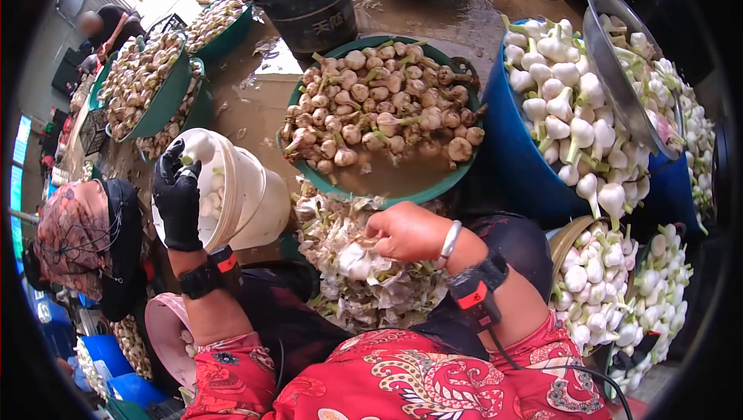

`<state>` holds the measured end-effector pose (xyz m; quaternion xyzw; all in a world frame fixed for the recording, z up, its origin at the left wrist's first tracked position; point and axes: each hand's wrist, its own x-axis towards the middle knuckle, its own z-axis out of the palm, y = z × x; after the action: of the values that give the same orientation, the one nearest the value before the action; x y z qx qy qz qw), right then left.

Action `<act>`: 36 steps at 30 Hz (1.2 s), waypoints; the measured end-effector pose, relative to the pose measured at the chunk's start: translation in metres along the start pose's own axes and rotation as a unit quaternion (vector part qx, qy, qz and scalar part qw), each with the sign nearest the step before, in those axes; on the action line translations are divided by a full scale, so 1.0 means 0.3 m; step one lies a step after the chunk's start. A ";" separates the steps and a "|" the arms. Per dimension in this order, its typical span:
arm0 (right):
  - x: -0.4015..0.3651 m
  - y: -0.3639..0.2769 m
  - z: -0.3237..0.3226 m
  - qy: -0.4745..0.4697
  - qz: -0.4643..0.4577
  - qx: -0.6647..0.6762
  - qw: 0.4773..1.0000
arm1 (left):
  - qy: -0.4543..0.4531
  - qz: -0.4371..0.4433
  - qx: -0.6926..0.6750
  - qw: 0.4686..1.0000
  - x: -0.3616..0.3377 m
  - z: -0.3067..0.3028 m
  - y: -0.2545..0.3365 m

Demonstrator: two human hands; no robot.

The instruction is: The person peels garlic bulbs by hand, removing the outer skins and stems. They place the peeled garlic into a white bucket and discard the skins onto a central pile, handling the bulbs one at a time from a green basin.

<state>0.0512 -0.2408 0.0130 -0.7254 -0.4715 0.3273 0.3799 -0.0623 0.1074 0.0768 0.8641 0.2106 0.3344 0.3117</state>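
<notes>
My left hand (pixel 178 207), in a black glove, is raised at the rim of a white bucket (pixel 259 203). Its fingers are closed around a pale garlic bulb (pixel 200 146) with a short green stem. More peeled bulbs lie inside that bucket. My right hand (pixel 410 233) is bare, with a bracelet at the wrist, and hovers over a heap of garlic skins (pixel 371 288) between my knees. Its fingers are curled together; what they hold, if anything, is hidden. Just beyond stands a green basin (pixel 371 198) of unpeeled, muddy garlic in brown water.
On the right, a blue tub (pixel 511 149) is heaped with white garlic, with a metal basin (pixel 619 72) leaning over it. A black bucket (pixel 309 21) stands behind the green basin. Another person in a patterned head covering (pixel 73 234) sits close on the left.
</notes>
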 end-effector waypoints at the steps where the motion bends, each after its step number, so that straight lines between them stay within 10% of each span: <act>1: 0.004 -0.012 -0.002 -0.035 0.012 -0.063 0.997 | -0.010 0.028 0.002 1.000 0.001 0.023 -0.034; 9: 0.007 -0.039 -0.078 0.244 0.044 -0.050 0.968 | -0.473 0.028 -0.142 0.869 -0.209 0.827 0.091; 12: -0.014 -0.065 -0.120 0.320 0.080 0.011 0.944 | -0.521 -0.110 -0.045 0.845 -0.208 1.050 0.168; 16: -0.019 -0.059 -0.143 0.311 0.058 0.059 0.947 | -0.412 0.098 0.054 0.904 -0.257 1.373 -0.025; 19: -0.017 -0.050 -0.162 0.328 0.051 0.063 0.941 | -0.455 0.086 0.147 0.874 -0.142 1.343 0.006; 22: -0.016 -0.047 -0.181 0.357 0.099 0.071 0.926 | -0.424 -0.172 -0.102 0.883 -0.065 1.107 0.126; 28: 0.038 -0.010 -0.114 0.446 0.062 0.077 0.890 | -0.363 -0.320 -0.442 0.755 -0.082 0.592 0.358; 29: 0.055 -0.004 -0.087 0.411 0.044 0.219 0.884 | -0.374 0.099 -0.241 0.890 -0.100 0.536 0.351; 32: 0.086 -0.043 -0.032 0.360 -0.011 0.397 0.844 | -0.346 -0.272 -0.452 0.776 -0.161 0.417 0.386; 36: 0.105 -0.070 0.001 0.382 -0.053 0.285 0.878 | -0.309 -0.244 -0.494 0.775 -0.209 0.386 0.368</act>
<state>0.0528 -0.2056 0.0272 -0.6285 -0.2141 0.1244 0.7374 -0.0062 -0.0536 0.0565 0.5676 0.1123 0.0205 0.8153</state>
